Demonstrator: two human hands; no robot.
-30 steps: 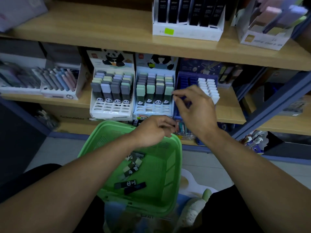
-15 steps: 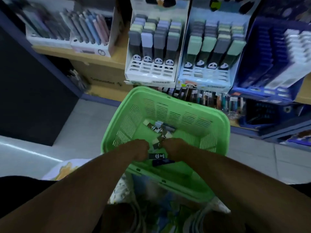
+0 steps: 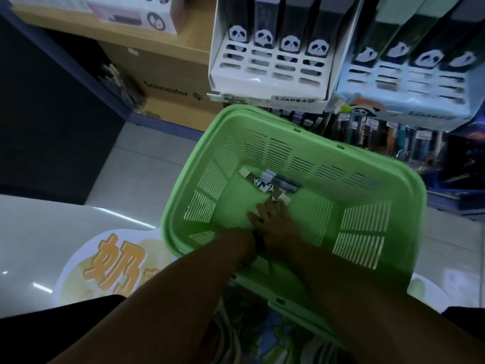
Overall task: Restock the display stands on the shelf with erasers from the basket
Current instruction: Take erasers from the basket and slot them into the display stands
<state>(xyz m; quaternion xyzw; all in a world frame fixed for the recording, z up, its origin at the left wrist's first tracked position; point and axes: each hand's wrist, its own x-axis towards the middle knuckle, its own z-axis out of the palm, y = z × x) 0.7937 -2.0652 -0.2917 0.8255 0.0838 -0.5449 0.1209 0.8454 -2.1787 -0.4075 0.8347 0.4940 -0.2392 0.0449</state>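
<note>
**Both hands down in the green basket**

From my head camera I look straight down into the green basket (image 3: 388,179), which I take as my landmark. My right hand (image 3: 275,219) lies on the basket's floor with its fingers stretched out fairly flat, the fingertips touching the nearest of the erasers (image 3: 267,183); I cannot tell whether it grips one. My left hand (image 3: 242,248) is at the basket's near wall, just beside my right wrist. It is curled inward, and something dark shows at its edge, but I cannot tell whether it holds anything.

The erasers lie in a small loose cluster against the basket's far wall, some showing panda faces. Above the basket's far rim, on the shelf, stand two display stands: a white stand (image 3: 267,74) to the left and a pale blue stand (image 3: 409,82) to the right, both with rows of panda-marked erasers in their slots. Left of the basket, a cardboard box (image 3: 168,85) sits under the shelf.
</note>
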